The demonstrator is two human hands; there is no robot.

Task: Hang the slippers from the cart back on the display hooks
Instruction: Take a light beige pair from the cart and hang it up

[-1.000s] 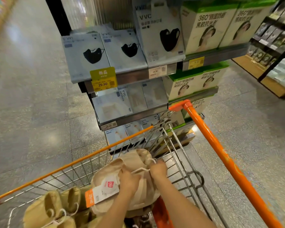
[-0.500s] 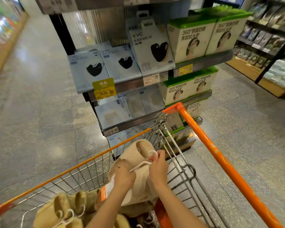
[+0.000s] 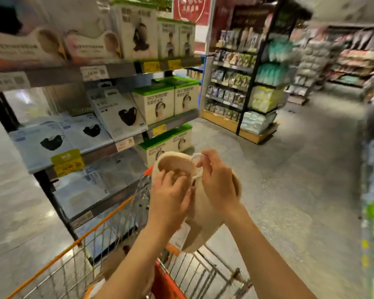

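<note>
Here, the left hand (image 3: 170, 197) grips the beige fabric slippers (image 3: 205, 221) while the right hand (image 3: 217, 184) pinches their white plastic hanger (image 3: 196, 158) at twelve o'clock; a loosened pinch could unclip it.

Matt beige cloth slippers (image 3: 205, 221), metal wire cart (image 3: 194, 275), glossy speckled floor (image 3: 300, 190)

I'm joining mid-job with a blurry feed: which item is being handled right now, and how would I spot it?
Start at the orange-railed wire cart at the bottom of the view; above its front end, the left hand and right hand hold up a beige slipper pair. Unlike the boxed masks on the shelves behind, it is soft, unpackaged, and carries a white plastic hanger loop, which the right hand pinches.
</note>
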